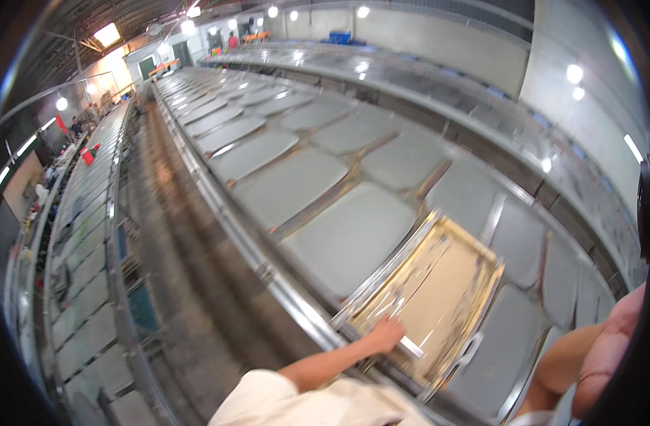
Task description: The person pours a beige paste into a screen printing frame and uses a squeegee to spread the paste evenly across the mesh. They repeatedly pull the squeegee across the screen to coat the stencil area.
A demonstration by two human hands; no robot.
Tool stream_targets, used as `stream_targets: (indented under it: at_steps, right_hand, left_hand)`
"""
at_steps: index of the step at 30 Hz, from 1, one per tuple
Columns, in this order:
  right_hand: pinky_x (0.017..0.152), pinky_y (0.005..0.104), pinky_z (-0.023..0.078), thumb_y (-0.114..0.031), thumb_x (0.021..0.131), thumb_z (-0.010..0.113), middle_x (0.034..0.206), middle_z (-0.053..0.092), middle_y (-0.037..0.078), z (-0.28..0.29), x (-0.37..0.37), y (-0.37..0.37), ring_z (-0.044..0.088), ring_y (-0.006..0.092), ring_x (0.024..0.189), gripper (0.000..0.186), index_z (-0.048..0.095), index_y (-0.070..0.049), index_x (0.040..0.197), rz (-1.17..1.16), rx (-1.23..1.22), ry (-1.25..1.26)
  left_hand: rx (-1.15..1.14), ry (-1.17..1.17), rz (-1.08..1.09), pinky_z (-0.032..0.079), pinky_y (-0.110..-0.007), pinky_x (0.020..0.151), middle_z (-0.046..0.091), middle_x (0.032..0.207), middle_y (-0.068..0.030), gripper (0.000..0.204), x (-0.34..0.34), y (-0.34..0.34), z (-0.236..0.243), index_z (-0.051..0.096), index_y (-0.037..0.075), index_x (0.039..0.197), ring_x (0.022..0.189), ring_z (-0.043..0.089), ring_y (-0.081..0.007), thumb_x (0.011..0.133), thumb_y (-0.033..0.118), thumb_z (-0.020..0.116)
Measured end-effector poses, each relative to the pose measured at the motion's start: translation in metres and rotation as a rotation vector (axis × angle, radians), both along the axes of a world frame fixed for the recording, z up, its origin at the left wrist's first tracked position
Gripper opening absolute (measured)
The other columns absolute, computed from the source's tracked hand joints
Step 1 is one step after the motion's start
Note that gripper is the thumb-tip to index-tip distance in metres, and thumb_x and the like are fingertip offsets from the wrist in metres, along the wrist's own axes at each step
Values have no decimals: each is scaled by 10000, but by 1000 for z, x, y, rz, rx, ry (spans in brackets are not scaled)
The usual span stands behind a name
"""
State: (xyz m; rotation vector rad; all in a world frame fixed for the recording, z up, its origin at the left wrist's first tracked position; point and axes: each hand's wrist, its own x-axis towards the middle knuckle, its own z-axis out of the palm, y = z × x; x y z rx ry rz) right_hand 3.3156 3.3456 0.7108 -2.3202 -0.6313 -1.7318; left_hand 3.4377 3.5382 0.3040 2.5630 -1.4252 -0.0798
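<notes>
A screen-printing frame (492, 273) with yellowed, stained edges lies flat on the long printing table. Inside it is a tan mesh (438, 298) with thin pale streaks. My left hand (387, 334) reaches into the frame's near-left part, its fingers closed on what looks like a squeegee (412, 346); only a pale, straight end of it shows past the hand. A white handle-like bracket (470, 349) sits on the frame's right side. My right hand (612, 348) is raised at the right rim, very close and blurred, its fingers out of sight.
Grey rounded panels (350, 231) in rows cover the table, with a metal rail (282, 291) along its left edge. A stained floor aisle (190, 284) separates it from another panelled table (83, 312). A red container (88, 156) stands there; people (83, 122) are far off.
</notes>
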Motion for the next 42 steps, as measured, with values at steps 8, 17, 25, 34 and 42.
stream_targets:
  at_steps: [8, 17, 25, 34, 42]
  right_hand:
    - [974, 325, 486, -106, 1004, 576, 1178, 678, 114, -14, -29, -16, 630, 195, 1091, 266, 650, -8, 1241, -187, 35, 16]
    - [965, 326, 487, -99, 982, 604, 1181, 684, 115, -30, -51, -46, 636, 207, 1083, 243, 676, -21, 1200, -225, 76, 28]
    - [958, 326, 489, -92, 962, 629, 1183, 689, 116, -92, -53, -80, 642, 217, 1075, 222, 698, -33, 1164, -263, 384, -91]
    - [985, 411, 490, -86, 930, 678, 1176, 708, 124, -369, -211, -73, 653, 309, 1119, 195, 737, -42, 1110, -1014, 828, 867]
    - [1149, 507, 313, -352, 999, 612, 1543, 367, 294, -466, -305, -74, 356, 421, 1434, 485, 580, -72, 1394, -1621, 994, 628]
  left_hand:
    - [155, 203, -57, 403, -485, 1004, 707, 952, -73, 172, -21, 16, -6, 725, 150, 919, 1037, 640, -265, 753, 163, 678]
    - [144, 90, -256, 432, -483, 960, 702, 970, -88, 163, 9, 13, 21, 726, 118, 892, 1023, 630, -296, 741, 108, 666]
    - [-25, 20, -573, 376, -513, 1080, 706, 1054, 33, 252, 84, -38, 40, 725, 174, 933, 1149, 596, -223, 763, -8, 682]
    - [2, 100, -906, 310, -493, 1098, 716, 1119, 89, 246, 83, -151, 8, 753, 200, 979, 1264, 532, -197, 787, 51, 718]
    - [137, -82, -831, 392, -402, 1040, 730, 994, 29, 114, 80, -48, 36, 725, 145, 865, 1109, 616, -175, 765, 89, 725]
